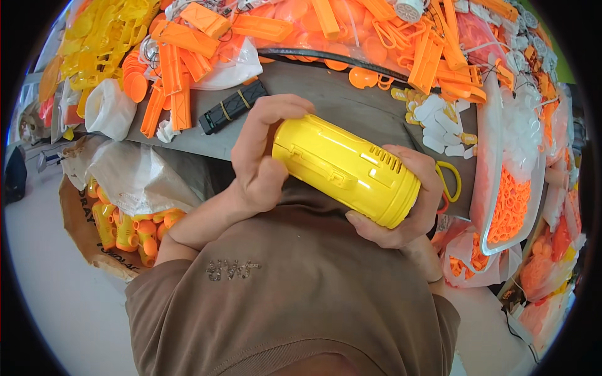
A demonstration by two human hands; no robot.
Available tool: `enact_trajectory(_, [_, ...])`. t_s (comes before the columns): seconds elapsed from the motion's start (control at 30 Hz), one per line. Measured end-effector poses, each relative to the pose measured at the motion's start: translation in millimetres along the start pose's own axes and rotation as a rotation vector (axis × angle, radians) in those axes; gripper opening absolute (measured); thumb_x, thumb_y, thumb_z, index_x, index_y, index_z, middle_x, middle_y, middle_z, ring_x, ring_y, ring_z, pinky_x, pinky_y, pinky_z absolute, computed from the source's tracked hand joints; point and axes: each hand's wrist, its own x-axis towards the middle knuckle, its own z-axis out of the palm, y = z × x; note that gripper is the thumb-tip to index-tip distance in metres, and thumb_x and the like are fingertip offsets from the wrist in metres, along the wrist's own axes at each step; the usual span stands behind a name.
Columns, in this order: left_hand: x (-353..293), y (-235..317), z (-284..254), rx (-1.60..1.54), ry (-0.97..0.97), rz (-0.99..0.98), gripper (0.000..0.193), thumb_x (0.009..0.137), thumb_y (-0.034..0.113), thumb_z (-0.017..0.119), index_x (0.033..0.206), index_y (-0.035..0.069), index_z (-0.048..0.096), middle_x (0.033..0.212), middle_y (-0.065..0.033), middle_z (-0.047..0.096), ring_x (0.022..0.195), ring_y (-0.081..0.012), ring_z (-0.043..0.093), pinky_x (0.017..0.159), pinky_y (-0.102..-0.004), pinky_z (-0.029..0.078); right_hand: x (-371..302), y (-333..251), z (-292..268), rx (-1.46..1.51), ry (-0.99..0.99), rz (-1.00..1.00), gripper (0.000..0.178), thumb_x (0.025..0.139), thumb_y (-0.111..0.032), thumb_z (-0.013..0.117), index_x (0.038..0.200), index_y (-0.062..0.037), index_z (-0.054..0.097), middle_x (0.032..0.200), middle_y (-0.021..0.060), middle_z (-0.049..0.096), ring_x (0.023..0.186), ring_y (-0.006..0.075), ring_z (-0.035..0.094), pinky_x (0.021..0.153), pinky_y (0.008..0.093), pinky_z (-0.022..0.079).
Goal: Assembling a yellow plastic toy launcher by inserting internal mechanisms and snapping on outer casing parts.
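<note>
A glossy yellow plastic cylindrical housing point(343, 168) with vent slots and a raised catch is held in front of my chest. It lies tilted, its left end higher than its right. My left hand point(258, 153) is closed round the left end, fingers over the top and thumb below. My right hand point(421, 191) grips the right end, its thumb underneath and fingers along the rim. A yellow cord loop point(456, 178) shows just beyond my right hand; what it belongs to is hidden.
On the grey table point(313, 88) lie a banded black block point(233, 106), heaped orange parts point(182, 56), yellow parts point(103, 41) and white oval pieces point(442, 125). A bin point(489, 235) of small orange pieces stands right. A paper sack point(88, 225) of yellow-orange items sits left.
</note>
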Motion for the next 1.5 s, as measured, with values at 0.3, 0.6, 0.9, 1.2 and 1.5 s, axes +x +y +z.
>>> enact_trajectory(0.3, [34.9,-8.7,0.4,-0.290,0.141,-0.107,0.050,0.101,0.031,0.031,0.087,-0.008,0.060,0.091,-0.0157,0.061,0.076,-0.0168,0.057,0.068,-0.0270,0.044,-1.1,11.4,29.9,-0.014,0.122,0.035,0.083,0.059,-0.016,0.085,0.123,0.0015,0.035,0.108,0.0217,0.052,0.095,0.0295,0.054,0.081,0.0386,0.045])
enact_trajectory(0.6, [37.6,25.2,4.2,-0.327,0.055,-0.200,0.077,0.067,0.032,0.083,0.124,-0.002,0.044,0.108,-0.0111,0.058,0.095,-0.0185,0.057,0.086,-0.0288,0.044,6.3,19.8,12.9,0.533,0.335,0.421,0.078,0.064,-0.019,0.081,0.123,0.0033,0.037,0.112,0.0121,0.049,0.101,0.0198,0.054,0.087,0.0315,0.045])
enact_trajectory(0.9, [43.5,27.0,-20.9,0.295,-0.357,-0.023,0.077,0.055,0.023,0.087,0.119,-0.001,0.051,0.099,-0.0110,0.062,0.084,-0.0218,0.062,0.077,-0.0305,0.048,10.7,22.1,-26.3,-0.048,-0.320,0.452,0.083,0.056,-0.028,0.086,0.122,0.0008,0.044,0.111,0.0110,0.055,0.102,0.0238,0.056,0.087,0.0336,0.045])
enact_trajectory(1.2, [71.6,47.4,-22.8,0.499,-0.431,0.449,0.063,0.064,0.025,0.082,0.114,-0.002,0.056,0.103,-0.0149,0.061,0.090,-0.0282,0.058,0.079,-0.0364,0.046,18.7,11.6,-1.2,-0.164,-0.191,0.096,0.075,0.059,-0.019,0.084,0.119,0.0001,0.043,0.100,0.0149,0.057,0.085,0.0312,0.060,0.069,0.0364,0.050])
enact_trajectory(1.5, [21.4,45.6,-6.7,-0.343,0.158,-0.426,0.043,0.079,0.007,0.070,0.116,-0.001,0.050,0.103,-0.0063,0.055,0.100,-0.0136,0.051,0.085,-0.0285,0.042,15.4,30.8,7.1,-0.333,0.027,-0.074,0.078,0.061,-0.016,0.085,0.122,0.0061,0.041,0.104,0.0166,0.057,0.088,0.0270,0.060,0.076,0.0337,0.048])
